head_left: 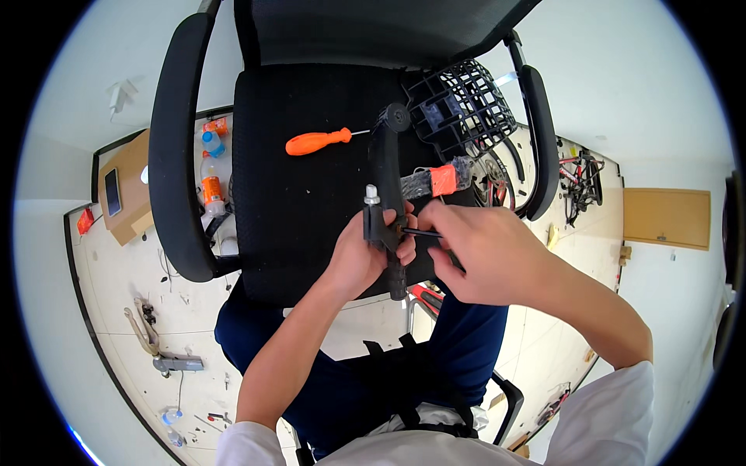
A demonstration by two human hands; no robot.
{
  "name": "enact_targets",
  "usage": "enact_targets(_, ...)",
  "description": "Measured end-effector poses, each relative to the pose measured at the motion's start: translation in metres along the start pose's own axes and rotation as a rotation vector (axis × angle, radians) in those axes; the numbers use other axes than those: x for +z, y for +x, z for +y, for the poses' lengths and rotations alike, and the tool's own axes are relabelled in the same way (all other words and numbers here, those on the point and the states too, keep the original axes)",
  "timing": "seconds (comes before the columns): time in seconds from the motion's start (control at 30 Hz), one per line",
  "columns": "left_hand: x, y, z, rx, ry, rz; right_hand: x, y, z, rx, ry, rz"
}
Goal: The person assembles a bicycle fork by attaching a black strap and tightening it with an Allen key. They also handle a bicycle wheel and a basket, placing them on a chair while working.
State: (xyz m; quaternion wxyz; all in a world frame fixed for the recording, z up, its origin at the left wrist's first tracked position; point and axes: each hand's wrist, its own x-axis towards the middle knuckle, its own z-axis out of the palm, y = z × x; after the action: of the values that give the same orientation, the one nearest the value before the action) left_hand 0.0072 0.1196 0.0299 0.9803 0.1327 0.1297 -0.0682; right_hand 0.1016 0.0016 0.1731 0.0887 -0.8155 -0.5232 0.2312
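Over the front of the black chair seat (264, 210), my left hand (359, 255) is wrapped round a long black tubular part (386, 167). This part has a round disc at its far end and a short side barrel topped with a silvery nut. My right hand (489, 252) pinches a thin dark rod (421, 232), its tip meeting the part's side beside my left fingers. Whether the rod is a hex key or a screwdriver shaft, I cannot tell. An orange-handled screwdriver (318, 141) lies on the seat, its shaft pointing toward the part.
A black wire basket (462, 109) sits at the seat's back right, near a plastic-wrapped bundle with an orange band (443, 180). Armrests (183, 147) flank the seat. Bottles (211, 186) and a cardboard box with a phone (128, 190) are left; bicycle parts (579, 182) lie right.
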Motion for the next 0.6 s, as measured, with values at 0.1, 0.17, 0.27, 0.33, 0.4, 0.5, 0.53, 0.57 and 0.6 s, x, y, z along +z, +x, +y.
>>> enact_targets(0.1, -0.004, 0.0, 0.003, -0.005, -0.032, 0.023, -0.005, -0.007, -0.003, -0.173, -0.451, -0.029)
enact_targets(0.17, -0.008, 0.0, 0.003, -0.051, -0.08, 0.018, -0.008, -0.011, -0.002, -0.246, -0.629, -0.013)
enact_targets(0.27, -0.009, 0.0, 0.0, -0.107, -0.119, 0.013, -0.005, -0.019, 0.004, -0.337, -0.794, 0.021)
enact_targets(0.33, -0.008, 0.002, -0.003, -0.126, -0.12, 0.022, 0.0, -0.021, 0.009, -0.344, -0.787, 0.032)
enact_targets(0.4, -0.011, 0.004, -0.006, -0.12, -0.104, 0.062, 0.006, -0.018, 0.015, -0.316, -0.685, 0.034)
enact_targets(0.5, -0.003, 0.003, -0.008, -0.006, 0.05, 0.121, 0.018, -0.012, 0.035, -0.027, 0.111, 0.031)
enact_targets(0.53, -0.006, 0.002, -0.008, 0.05, 0.097, 0.072, 0.014, -0.006, 0.035, 0.188, 0.438, 0.014)
enact_targets(0.57, -0.012, 0.001, -0.008, 0.106, 0.144, 0.022, -0.001, -0.001, 0.029, 0.569, 0.858, -0.134)
enact_targets(0.6, -0.014, 0.002, -0.007, 0.159, 0.192, -0.032, -0.01, 0.0, 0.026, 0.959, 1.269, -0.287)
